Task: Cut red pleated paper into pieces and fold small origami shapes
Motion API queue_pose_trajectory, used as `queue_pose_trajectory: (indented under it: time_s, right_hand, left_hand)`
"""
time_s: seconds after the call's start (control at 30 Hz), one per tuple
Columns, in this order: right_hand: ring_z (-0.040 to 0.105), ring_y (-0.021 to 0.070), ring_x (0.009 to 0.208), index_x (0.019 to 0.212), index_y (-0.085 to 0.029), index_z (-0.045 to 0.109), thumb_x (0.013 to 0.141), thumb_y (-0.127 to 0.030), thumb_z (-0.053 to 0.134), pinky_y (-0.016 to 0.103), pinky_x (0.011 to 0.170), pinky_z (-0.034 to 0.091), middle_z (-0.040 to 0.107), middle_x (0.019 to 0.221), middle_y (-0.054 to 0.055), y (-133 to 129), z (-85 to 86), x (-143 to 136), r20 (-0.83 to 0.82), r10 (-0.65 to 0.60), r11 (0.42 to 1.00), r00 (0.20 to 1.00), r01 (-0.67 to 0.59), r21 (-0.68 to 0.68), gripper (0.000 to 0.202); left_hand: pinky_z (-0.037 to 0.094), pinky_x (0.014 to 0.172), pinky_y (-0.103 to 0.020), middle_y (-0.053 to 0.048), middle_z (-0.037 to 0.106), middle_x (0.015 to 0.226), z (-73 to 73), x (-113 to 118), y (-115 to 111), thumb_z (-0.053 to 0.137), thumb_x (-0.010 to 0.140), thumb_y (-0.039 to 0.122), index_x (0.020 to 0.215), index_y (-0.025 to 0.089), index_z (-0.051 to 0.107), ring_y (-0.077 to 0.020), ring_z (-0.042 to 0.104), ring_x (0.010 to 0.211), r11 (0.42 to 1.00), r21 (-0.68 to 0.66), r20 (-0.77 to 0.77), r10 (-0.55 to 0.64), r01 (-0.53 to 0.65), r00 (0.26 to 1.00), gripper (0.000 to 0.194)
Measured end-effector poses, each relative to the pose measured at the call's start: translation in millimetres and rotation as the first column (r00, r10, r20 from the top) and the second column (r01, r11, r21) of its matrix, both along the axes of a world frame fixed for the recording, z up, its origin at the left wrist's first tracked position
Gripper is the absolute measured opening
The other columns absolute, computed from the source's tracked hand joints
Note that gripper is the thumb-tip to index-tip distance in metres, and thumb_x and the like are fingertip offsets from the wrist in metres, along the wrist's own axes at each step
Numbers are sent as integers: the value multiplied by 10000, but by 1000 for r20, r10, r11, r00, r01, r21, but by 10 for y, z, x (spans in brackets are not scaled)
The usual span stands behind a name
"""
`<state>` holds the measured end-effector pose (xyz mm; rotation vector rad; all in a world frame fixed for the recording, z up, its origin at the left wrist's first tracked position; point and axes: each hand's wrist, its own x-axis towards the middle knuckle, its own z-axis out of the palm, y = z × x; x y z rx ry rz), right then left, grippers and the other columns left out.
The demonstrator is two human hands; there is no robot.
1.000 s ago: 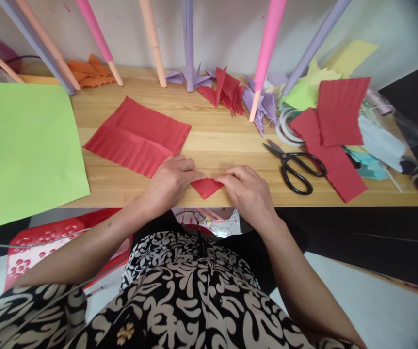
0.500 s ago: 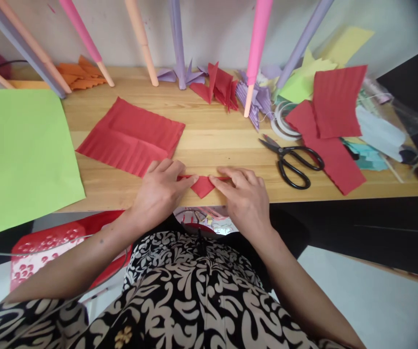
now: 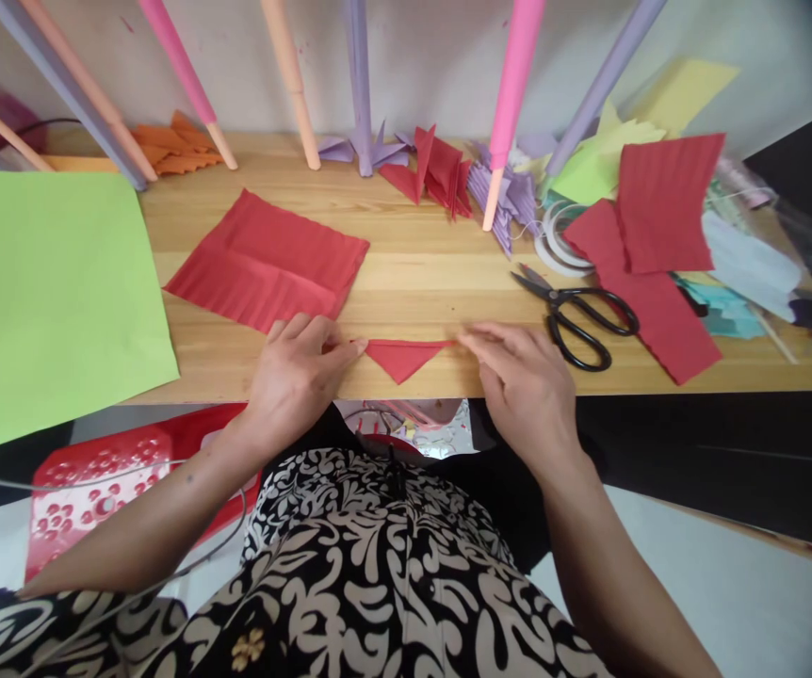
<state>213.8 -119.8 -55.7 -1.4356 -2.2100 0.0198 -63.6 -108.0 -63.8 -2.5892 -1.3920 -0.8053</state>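
Observation:
A small piece of red paper, folded into a triangle with a narrow band along its top edge, lies near the table's front edge. My left hand pinches its left end between thumb and fingers. At the opposite end is my right hand, fingers stretched out and slightly blurred, the fingertips at the paper's right tip. Behind my left hand a larger creased red sheet lies flat. Black-handled scissors rest just beyond my right hand, blades pointing left.
A large green sheet covers the table's left side. Red paper strips and tape rolls lie at the right. Along the wall stand rolled paper sticks, with folded purple paper and orange paper at their feet.
My right hand has slid right along the folded paper to its tip, and my left hand has shifted left. More of the red triangle shows between them.

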Motion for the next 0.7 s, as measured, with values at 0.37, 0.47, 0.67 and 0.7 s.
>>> queue_pose_trajectory:
  time_s: [0.37,0.47,0.67,0.7]
  right_hand:
    - [622,257,898,919,-216,700,958,-253,642,377,772,401,714,904,54,293,6,-351,-9,47,983,999,-48,-179,79]
    - [616,250,892,898,-213,671,962,-223,623,366,781,393,711,909,51,309,40,-345,-40,65,966,997,-73,-247,81]
    - [581,260,881,877,-199,634,978,-215,576,362,780,406,667,905,75,271,54,-352,-26,112,969,993,-115,-216,117]
    - [578,261,887,880,-196,631,981,-218,569,362,783,411,660,910,79,253,49,-352,-31,117,973,993,-121,-194,120]
  left_hand:
    - [374,661,-327,-59,666,868,-22,-39,-11,558,968,180,924,200,757,-191,537,767,999,-32,80,-10,13,997,205]
    - [438,730,-355,-82,694,955,-4,-32,14,517,959,143,966,180,753,-216,579,841,993,-114,147,-3,20,989,238]
    - [451,786,-361,-96,724,1030,63,171,110,548,999,259,1070,160,738,-226,625,905,988,-144,192,-29,57,981,225]
    - [441,777,-359,-90,727,1008,69,205,123,561,997,274,1048,161,742,-221,626,886,988,-137,183,-47,73,982,219]
